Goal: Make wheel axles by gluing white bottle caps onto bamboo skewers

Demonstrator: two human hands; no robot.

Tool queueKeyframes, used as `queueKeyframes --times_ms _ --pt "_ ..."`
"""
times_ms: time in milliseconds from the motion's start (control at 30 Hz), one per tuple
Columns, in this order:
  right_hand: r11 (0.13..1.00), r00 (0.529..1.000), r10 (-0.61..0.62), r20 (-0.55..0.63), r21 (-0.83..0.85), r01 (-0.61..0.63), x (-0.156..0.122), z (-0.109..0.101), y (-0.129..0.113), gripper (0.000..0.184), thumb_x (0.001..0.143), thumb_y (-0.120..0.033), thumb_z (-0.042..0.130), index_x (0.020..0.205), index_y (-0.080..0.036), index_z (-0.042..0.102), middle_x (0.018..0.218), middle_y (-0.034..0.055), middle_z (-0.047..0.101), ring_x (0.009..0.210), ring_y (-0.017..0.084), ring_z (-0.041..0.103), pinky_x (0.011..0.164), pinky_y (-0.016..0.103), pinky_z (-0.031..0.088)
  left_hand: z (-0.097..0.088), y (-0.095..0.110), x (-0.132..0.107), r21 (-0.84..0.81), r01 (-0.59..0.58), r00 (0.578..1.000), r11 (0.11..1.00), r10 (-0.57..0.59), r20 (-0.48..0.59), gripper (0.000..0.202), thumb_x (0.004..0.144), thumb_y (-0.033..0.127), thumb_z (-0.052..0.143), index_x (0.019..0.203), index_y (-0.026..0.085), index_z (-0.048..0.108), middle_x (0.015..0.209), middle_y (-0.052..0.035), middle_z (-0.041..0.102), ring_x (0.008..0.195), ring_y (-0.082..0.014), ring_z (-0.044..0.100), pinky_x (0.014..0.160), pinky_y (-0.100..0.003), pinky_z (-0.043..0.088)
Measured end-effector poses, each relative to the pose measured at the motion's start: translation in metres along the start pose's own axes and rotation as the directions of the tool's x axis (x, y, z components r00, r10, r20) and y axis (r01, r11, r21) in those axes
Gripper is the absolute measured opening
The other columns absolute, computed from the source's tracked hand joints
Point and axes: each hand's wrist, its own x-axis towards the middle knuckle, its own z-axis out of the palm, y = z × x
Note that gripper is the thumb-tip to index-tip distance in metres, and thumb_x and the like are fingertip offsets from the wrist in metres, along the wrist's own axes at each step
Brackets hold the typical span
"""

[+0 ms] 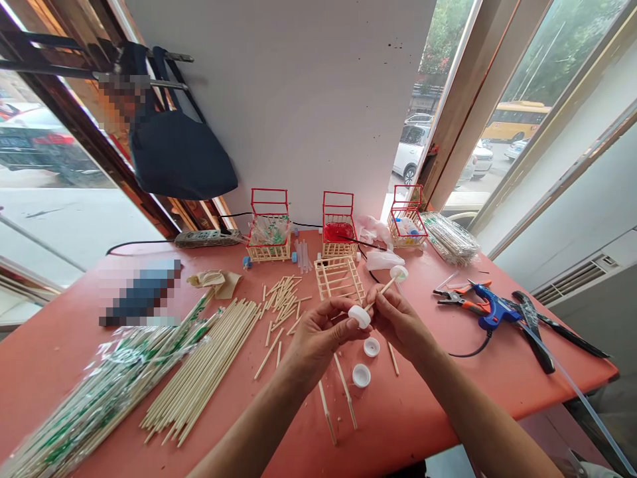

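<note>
My left hand (318, 335) pinches a white bottle cap (359, 316) over the middle of the red table (60, 332). My right hand (398, 322) grips a short wooden stick (385, 287) whose far end carries another white cap (399, 272); the stick's near end meets the cap in my left hand. Two loose white caps (371, 346) (361, 375) lie on the table just below my hands. A few cut sticks (343, 388) lie beneath my wrists. A small ladder-like stick frame (340, 279) lies just beyond my hands.
Long bamboo sticks (209, 365) and wrapped chopstick packs (99, 392) lie at the left. Three red-handled stick baskets (269, 232) (339, 229) (407, 219) stand at the back. A blue glue gun (492, 309), pliers (460, 297) and black cutters (535, 325) lie at the right. A black bag (174, 153) hangs behind.
</note>
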Motion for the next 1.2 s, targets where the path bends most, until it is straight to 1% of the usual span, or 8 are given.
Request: queueKeyframes --times_ms 200,433,533,633,833,1067,1133,1200 --pt "1.0 1.0 -0.004 -0.014 -0.028 0.004 0.0 -0.001 -0.001 0.033 0.085 -0.05 0.082 0.085 -0.019 0.07 0.07 -0.0015 0.067 0.063 0.011 0.058 0.061 0.023 0.046 -0.004 -0.002 0.001 0.018 0.004 1.0 1.0 -0.004 0.001 0.031 0.067 0.031 0.097 0.088 0.017 0.078 0.09 -0.0054 0.083 0.081 -0.0179 0.078 0.077 -0.028 0.063" --pt "0.991 0.994 -0.071 -0.083 -0.118 0.061 0.001 -0.005 -0.002 0.031 0.087 -0.051 0.08 0.089 -0.021 0.074 0.073 -0.001 0.07 0.064 0.01 0.057 0.061 0.023 0.042 -0.011 0.007 0.001 0.175 -0.041 0.999 0.984 0.036 0.03 0.047 0.08 0.045 0.086 0.118 0.018 0.076 0.105 -0.0114 0.081 0.094 -0.0263 0.078 0.085 -0.039 0.064" --pt "0.981 0.991 -0.102 -0.088 -0.175 0.086 0.001 -0.006 0.001 0.03 0.089 -0.051 0.078 0.09 -0.021 0.076 0.075 0.0001 0.071 0.066 0.011 0.058 0.061 0.024 0.04 -0.01 0.011 0.0 0.254 -0.074 0.997 0.964 0.081 -0.019 0.051 0.073 0.037 0.092 0.117 0.019 0.073 0.113 -0.01 0.078 0.1 -0.0263 0.076 0.089 -0.04 0.063" --pt "0.97 0.989 -0.12 -0.084 -0.224 0.099 0.001 -0.005 0.005 0.029 0.09 -0.05 0.076 0.091 -0.021 0.077 0.077 0.0011 0.073 0.068 0.012 0.058 0.062 0.025 0.04 -0.009 0.009 0.001 0.36 -0.134 0.987 0.923 0.158 -0.037 0.055 0.067 0.031 0.095 0.115 0.02 0.07 0.113 -0.0077 0.075 0.094 -0.0226 0.075 0.085 -0.036 0.063" --pt "0.949 0.985 -0.147 -0.094 -0.294 0.113 0.0 -0.003 0.007 0.03 0.09 -0.05 0.076 0.093 -0.021 0.08 0.076 0.0021 0.073 0.069 0.014 0.058 0.063 0.027 0.04 -0.009 0.005 -0.004 0.637 -0.189 0.964 0.747 0.265 -0.025 0.046 0.079 0.033 0.085 0.119 0.022 0.065 0.115 -0.0087 0.074 0.099 -0.0239 0.074 0.085 -0.034 0.062" --pt "0.937 0.984 -0.143 -0.109 -0.334 0.099 -0.001 -0.002 0.008 0.031 0.088 -0.05 0.078 0.095 -0.02 0.083 0.077 0.0036 0.073 0.07 0.015 0.057 0.063 0.028 0.038 -0.005 0.01 -0.008 0.868 -0.343 0.859 0.358 0.494 0.136 0.045 0.084 0.024 0.077 0.126 0.026 0.063 0.125 -0.0077 0.07 0.11 -0.0239 0.069 0.085 -0.033 0.06" --pt "0.943 0.986 -0.127 -0.109 -0.322 0.086 0.0 -0.003 0.008 0.031 0.087 -0.049 0.079 0.095 -0.02 0.083 0.077 0.0037 0.073 0.071 0.015 0.057 0.063 0.028 0.038 -0.004 0.01 -0.008 0.881 -0.352 0.853 0.317 0.496 0.162 0.046 0.084 0.021 0.076 0.128 0.026 0.062 0.125 -0.0076 0.069 0.108 -0.0229 0.069 0.084 -0.033 0.06" --pt "0.953 0.987 -0.11 -0.118 -0.296 0.07 0.0 -0.003 0.009 0.031 0.087 -0.049 0.08 0.095 -0.019 0.083 0.077 0.0031 0.072 0.07 0.014 0.057 0.063 0.028 0.038 -0.003 0.01 -0.008 0.879 -0.343 0.863 0.333 0.481 0.154 0.047 0.084 0.021 0.076 0.128 0.026 0.061 0.125 -0.0076 0.069 0.108 -0.023 0.069 0.085 -0.034 0.06"
